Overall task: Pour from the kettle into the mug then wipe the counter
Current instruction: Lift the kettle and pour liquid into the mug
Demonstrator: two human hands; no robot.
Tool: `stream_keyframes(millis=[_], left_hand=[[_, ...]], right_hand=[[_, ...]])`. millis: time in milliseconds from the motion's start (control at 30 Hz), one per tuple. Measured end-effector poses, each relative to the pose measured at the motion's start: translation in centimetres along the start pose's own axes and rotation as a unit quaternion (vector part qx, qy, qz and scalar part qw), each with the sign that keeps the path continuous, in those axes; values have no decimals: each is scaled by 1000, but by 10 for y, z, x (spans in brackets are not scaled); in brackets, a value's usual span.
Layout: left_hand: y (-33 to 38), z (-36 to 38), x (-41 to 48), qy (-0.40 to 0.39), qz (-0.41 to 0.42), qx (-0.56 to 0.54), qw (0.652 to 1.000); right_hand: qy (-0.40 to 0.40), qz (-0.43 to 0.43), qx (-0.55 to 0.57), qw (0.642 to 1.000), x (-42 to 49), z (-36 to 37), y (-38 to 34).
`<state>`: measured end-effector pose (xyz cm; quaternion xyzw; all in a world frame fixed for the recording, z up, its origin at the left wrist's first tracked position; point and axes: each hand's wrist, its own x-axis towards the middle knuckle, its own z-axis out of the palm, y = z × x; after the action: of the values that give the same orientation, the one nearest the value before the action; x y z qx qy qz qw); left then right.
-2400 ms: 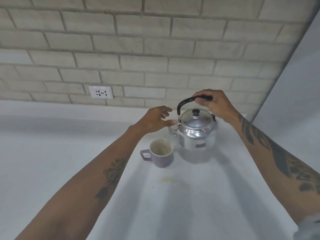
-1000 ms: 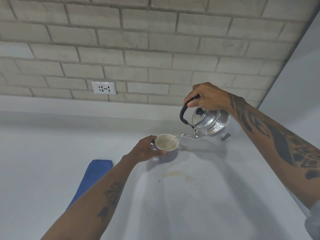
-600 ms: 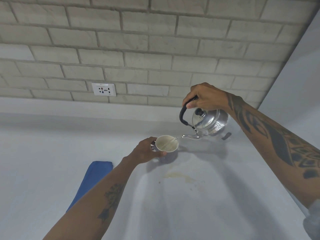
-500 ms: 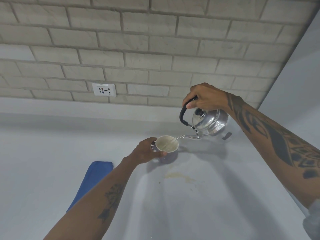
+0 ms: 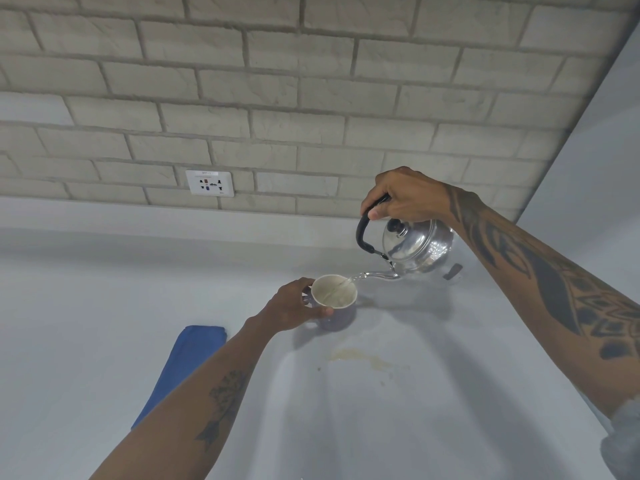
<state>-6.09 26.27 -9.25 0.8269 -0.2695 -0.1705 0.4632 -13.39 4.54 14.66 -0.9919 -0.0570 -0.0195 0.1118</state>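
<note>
A shiny metal kettle (image 5: 417, 247) hangs tilted to the left above the white counter (image 5: 86, 306), its spout over the mug's right rim. My right hand (image 5: 403, 197) grips its black handle from above. A thin stream of water runs from the spout into the purple mug (image 5: 334, 299), which stands on the counter with a cream inside. My left hand (image 5: 294, 306) is wrapped around the mug's left side, hiding its handle. A folded blue cloth (image 5: 187, 362) lies on the counter to the left, partly behind my left forearm.
A yellowish stain (image 5: 360, 358) marks the counter just in front of the mug. A brick wall with a white power socket (image 5: 209, 182) runs along the back. A plain white side wall (image 5: 595, 150) closes off the right.
Over the last second almost nothing moved: the kettle stays tilted and water keeps running into the mug. Before that, my right hand lifted the kettle off the counter and my left took hold of the mug.
</note>
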Motion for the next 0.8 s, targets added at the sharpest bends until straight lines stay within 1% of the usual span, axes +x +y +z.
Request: stream_keyframes(millis=[233, 567, 800], left_hand=[[0, 0, 1, 1, -2, -3, 1000], [1, 0, -1, 0, -8, 4, 1000], [3, -1, -3, -1, -11, 7, 1000]], right_hand=[[-5, 2, -8, 1000, 3, 0, 0], [-10, -16, -42, 999, 5, -2, -6], [-11, -15, -39, 999, 5, -5, -9]])
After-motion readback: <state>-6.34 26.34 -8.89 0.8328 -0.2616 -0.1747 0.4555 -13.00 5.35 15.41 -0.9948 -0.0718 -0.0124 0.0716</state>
